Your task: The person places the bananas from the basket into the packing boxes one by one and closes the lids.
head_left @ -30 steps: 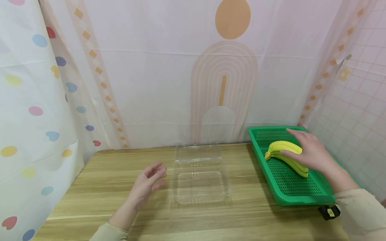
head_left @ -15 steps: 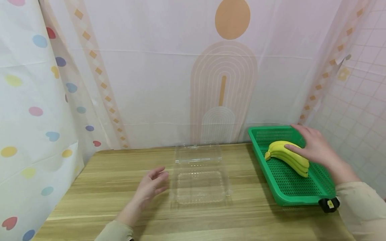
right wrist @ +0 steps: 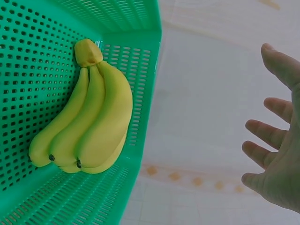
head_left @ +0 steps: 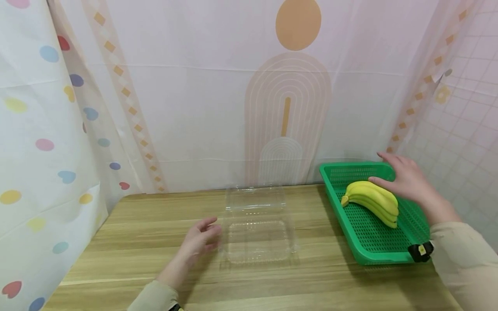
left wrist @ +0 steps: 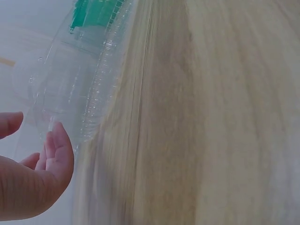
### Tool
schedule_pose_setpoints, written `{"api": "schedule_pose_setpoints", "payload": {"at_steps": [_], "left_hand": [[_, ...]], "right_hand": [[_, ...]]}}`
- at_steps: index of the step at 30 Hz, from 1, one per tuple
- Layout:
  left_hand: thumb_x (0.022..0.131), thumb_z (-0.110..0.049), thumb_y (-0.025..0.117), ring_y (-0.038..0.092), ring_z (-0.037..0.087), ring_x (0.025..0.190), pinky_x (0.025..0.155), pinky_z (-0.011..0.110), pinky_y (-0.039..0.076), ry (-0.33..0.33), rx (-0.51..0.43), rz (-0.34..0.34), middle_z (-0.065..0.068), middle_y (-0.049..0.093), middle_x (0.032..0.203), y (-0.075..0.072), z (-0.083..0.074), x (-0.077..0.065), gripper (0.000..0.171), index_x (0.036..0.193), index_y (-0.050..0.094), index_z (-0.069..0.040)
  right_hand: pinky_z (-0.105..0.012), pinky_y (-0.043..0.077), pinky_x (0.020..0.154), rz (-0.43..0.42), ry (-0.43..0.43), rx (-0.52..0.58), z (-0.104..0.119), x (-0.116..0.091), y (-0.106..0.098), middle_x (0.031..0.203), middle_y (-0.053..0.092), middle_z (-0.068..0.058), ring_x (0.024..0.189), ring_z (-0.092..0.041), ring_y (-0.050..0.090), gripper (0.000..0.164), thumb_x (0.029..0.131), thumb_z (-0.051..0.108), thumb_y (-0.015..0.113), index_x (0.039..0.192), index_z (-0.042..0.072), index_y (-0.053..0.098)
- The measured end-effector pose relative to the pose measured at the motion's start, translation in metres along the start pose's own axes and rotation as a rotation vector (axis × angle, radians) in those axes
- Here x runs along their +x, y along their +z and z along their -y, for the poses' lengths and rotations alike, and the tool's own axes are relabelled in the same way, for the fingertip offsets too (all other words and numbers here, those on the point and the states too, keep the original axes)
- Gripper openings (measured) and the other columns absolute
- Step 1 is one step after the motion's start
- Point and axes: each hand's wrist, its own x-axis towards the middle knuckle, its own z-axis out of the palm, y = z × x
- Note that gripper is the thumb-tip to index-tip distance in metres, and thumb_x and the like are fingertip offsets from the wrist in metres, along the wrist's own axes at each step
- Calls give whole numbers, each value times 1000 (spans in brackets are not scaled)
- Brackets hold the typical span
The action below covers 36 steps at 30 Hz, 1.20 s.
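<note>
A bunch of yellow bananas (head_left: 371, 201) lies in a green plastic basket (head_left: 355, 242) at the right of the table. Over the basket's far right side hovers my right hand (head_left: 412, 183), fingers spread; the right wrist view shows a gap between this hand (right wrist: 281, 136) and the bananas (right wrist: 93, 122). A clear plastic clamshell box (head_left: 258, 242) sits mid-table with its lid (head_left: 255, 198) raised at the back. My left hand (head_left: 198, 242) is beside the box's left edge, fingers loosely bent and holding nothing; whether it touches the box I cannot tell.
The wooden table (head_left: 155, 224) runs back to a patterned curtain (head_left: 194, 129). Another curtain with coloured dots (head_left: 46, 172) hangs at the left. A gridded sheet (head_left: 463, 142) closes off the right side, close behind the basket.
My left hand has moved right, closer to the clear box. My right hand has drawn up and away from the bananas, uncovering more of them. Basket and box have stayed put.
</note>
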Motion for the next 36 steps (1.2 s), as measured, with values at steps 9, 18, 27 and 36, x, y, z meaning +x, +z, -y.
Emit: {"api": "schedule_pose_setpoints", "payload": {"at_steps": [9, 18, 27, 36], "left_hand": [[93, 4, 60, 60, 17, 87, 75, 31, 55, -13, 3, -34, 13, 60, 107, 3, 2, 4, 53, 142, 41, 11], [94, 4, 60, 59, 16, 82, 68, 26, 55, -15, 13, -33, 12, 59, 104, 3, 3, 5, 50, 141, 44, 11], [93, 7, 61, 56, 15, 78, 63, 23, 53, -20, -7, -27, 8, 58, 96, 1, 5, 7, 46, 136, 47, 13], [92, 7, 61, 56, 15, 78, 63, 23, 53, -23, 4, -30, 8, 58, 96, 0, 4, 7, 45, 135, 49, 12]], "right_hand": [[-73, 24, 101, 43, 46, -33, -2, 8, 3, 141, 38, -38, 127, -58, 31, 81, 91, 37, 71, 146, -10, 34], [-73, 22, 101, 83, 89, -79, -15, 13, 11, 141, 35, -40, 127, -59, 30, 83, 93, 43, 68, 148, -8, 31], [-73, 21, 102, 124, 127, -124, -24, 16, 20, 141, 35, -39, 127, -59, 29, 84, 93, 46, 66, 148, -7, 31], [-75, 22, 99, 97, 115, -153, -31, 18, 31, 141, 35, -38, 125, -60, 28, 77, 94, 43, 66, 146, -4, 35]]}}
